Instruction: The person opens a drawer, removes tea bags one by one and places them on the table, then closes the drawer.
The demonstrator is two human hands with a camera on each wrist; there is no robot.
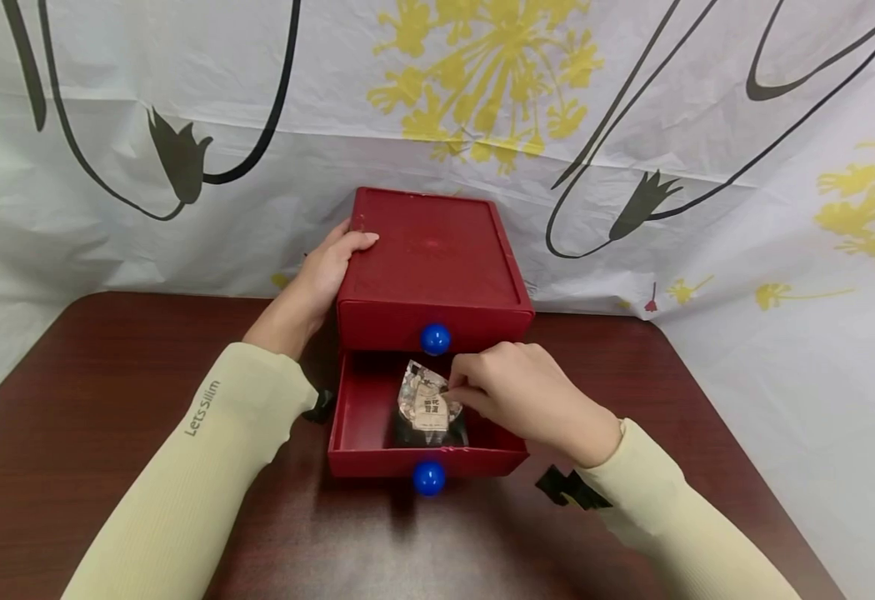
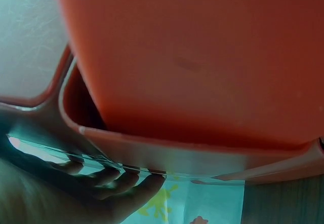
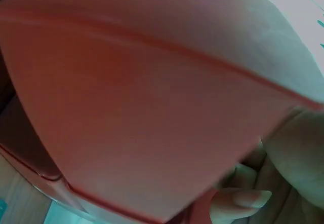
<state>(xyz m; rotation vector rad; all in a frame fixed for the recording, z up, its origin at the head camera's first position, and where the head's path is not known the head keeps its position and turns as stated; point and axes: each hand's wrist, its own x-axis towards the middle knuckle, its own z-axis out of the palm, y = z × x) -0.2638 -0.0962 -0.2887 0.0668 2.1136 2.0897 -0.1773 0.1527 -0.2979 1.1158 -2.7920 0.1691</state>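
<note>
A small red two-drawer box [image 1: 426, 250] stands on the table, with a blue ball knob [image 1: 435, 339] on its upper drawer. The lower drawer [image 1: 362, 417] is pulled out. Inside it stands a small packet [image 1: 432, 404] with a beige printed label and a dark lower part. My right hand [image 1: 516, 387] pinches the packet's right edge between thumb and finger. My left hand [image 1: 328, 267] rests against the box's left side, its thumb on the top edge. In the left wrist view, the left fingers [image 2: 134, 191] touch the side wall. The packet does not show in the right wrist view.
The dark brown table [image 1: 107, 417] spreads out around the box. Behind it hangs a white curtain [image 1: 280, 83] with yellow and grey flower prints. A second blue knob [image 1: 428, 478] sticks out from the lower drawer's front.
</note>
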